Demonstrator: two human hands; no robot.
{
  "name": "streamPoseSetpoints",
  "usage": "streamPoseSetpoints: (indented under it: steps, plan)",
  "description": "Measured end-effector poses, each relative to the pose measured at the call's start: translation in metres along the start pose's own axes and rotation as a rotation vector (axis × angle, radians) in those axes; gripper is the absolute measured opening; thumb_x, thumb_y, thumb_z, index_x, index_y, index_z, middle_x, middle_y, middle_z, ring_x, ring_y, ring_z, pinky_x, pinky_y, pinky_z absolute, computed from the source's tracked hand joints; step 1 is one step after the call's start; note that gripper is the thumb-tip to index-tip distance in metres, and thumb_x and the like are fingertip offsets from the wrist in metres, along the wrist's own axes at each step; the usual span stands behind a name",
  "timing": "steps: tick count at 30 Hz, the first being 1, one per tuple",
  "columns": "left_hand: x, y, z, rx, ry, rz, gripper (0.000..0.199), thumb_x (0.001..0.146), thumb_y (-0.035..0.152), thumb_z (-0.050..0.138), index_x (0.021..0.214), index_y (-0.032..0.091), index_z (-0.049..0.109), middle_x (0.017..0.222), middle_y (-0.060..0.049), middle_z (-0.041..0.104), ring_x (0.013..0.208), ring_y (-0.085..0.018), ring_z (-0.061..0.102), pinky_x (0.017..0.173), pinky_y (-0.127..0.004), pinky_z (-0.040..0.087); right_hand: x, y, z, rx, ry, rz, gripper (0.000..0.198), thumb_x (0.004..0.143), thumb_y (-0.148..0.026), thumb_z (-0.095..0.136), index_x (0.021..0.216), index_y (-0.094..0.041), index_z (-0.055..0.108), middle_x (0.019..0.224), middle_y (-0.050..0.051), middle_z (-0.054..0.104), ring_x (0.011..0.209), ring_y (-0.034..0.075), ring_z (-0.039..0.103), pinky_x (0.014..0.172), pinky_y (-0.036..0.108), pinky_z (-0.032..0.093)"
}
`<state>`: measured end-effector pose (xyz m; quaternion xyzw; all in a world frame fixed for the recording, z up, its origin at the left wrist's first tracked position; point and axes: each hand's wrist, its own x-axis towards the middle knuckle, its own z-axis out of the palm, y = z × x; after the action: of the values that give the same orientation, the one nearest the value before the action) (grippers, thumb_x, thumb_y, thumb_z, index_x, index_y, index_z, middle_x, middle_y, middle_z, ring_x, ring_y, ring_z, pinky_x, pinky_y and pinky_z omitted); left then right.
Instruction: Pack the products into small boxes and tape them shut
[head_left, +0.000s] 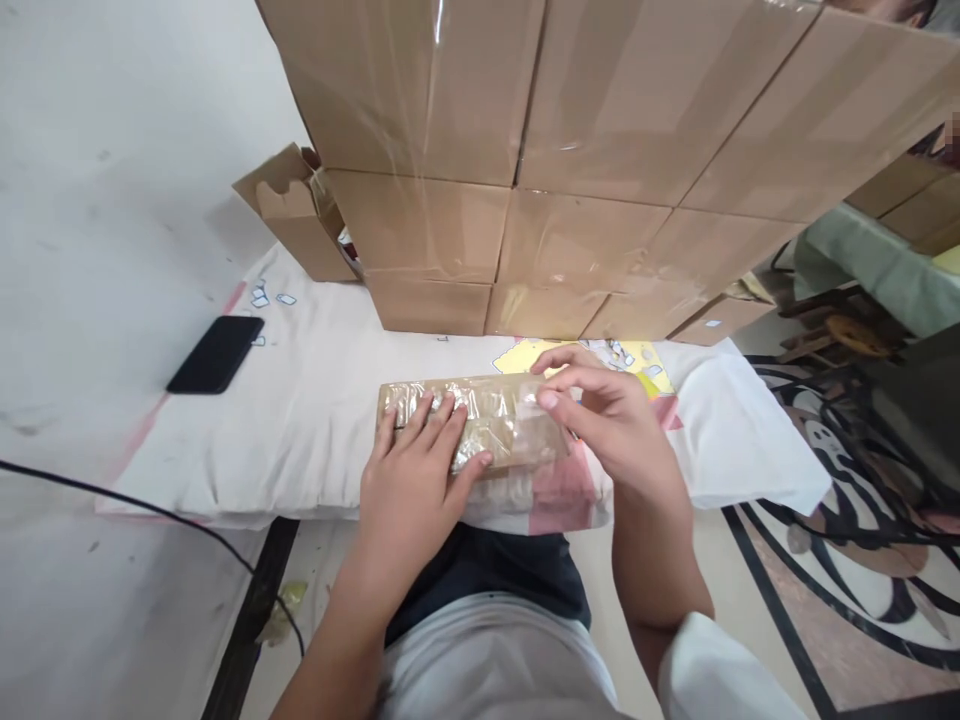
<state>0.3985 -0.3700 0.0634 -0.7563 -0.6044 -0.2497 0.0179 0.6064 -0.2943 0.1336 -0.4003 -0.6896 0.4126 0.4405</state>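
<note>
A flat package (487, 435) in shiny clear plastic, with brown beneath, lies on the cloth-covered table (300, 420) close to my body. My left hand (420, 470) rests flat on its left half, fingers spread. At the package's right end my right hand (607, 410) is closed in a pinch, thumb and forefinger on the edge of the clear plastic film (544, 440). Part of that film hangs loose toward the table's front edge. Whether it is tape or a bag I cannot tell.
Stacked cardboard boxes (585, 230) form a wall behind the package. An open carton (296, 215) and a black phone (216, 355) are at the left, and a black cable (150, 508) crosses the lower left. Part of another person (885, 10) shows at top right.
</note>
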Motion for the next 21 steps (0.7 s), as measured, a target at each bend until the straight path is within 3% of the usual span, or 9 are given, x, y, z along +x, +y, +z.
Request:
streamPoseSetpoints:
  steps: [5,13,16,19,21]
  plan:
    - [-0.003,-0.001,0.003,0.032,0.038,0.011,0.051,0.105,0.045,0.047,0.143,0.014,0.061,0.149,-0.009,0.061,0.143,-0.035,0.054,0.123,-0.057,0.031,0.020,0.031,0.012,-0.147,-0.080,0.076,0.027,0.086,-0.049,0.077,0.077,-0.024,0.076,0.110,0.007,0.069,0.120,0.028,0.058,0.114,0.054,0.035]
    - [-0.007,-0.004,0.007,0.032,0.090,0.034,0.050,0.104,0.044,0.050,0.146,0.019,0.060,0.148,-0.010,0.062,0.143,-0.034,0.055,0.125,-0.055,0.030,0.031,0.052,0.021,-0.083,-0.090,0.061,0.025,0.084,-0.045,0.078,0.078,-0.021,0.075,0.103,0.006,0.071,0.104,0.022,0.065,0.104,0.043,0.045]
    - [-0.007,-0.003,0.006,0.066,0.099,0.084,0.055,0.102,0.048,0.053,0.149,0.018,0.056,0.154,-0.014,0.057,0.145,-0.035,0.051,0.124,-0.056,0.030,0.031,0.053,0.024,-0.082,-0.097,0.045,0.019,0.086,-0.038,0.075,0.079,-0.020,0.075,0.103,0.006,0.071,0.104,0.022,0.066,0.104,0.042,0.045]
    - [-0.008,0.000,0.005,0.087,0.117,0.178,0.052,0.099,0.047,0.060,0.147,0.027,0.058,0.161,-0.011,0.049,0.148,-0.034,0.049,0.124,-0.055,0.030,0.030,0.053,0.024,-0.069,-0.095,0.043,0.015,0.087,-0.033,0.072,0.080,-0.020,0.074,0.104,0.006,0.070,0.105,0.021,0.066,0.101,0.039,0.047]
    - [-0.009,0.003,0.006,0.082,0.139,0.236,0.041,0.098,0.039,0.064,0.140,0.034,0.063,0.159,-0.005,0.052,0.146,-0.030,0.051,0.124,-0.052,0.029,0.030,0.053,0.025,-0.076,-0.098,0.040,0.015,0.087,-0.033,0.071,0.080,-0.020,0.074,0.102,0.006,0.071,0.105,0.021,0.065,0.100,0.038,0.047]
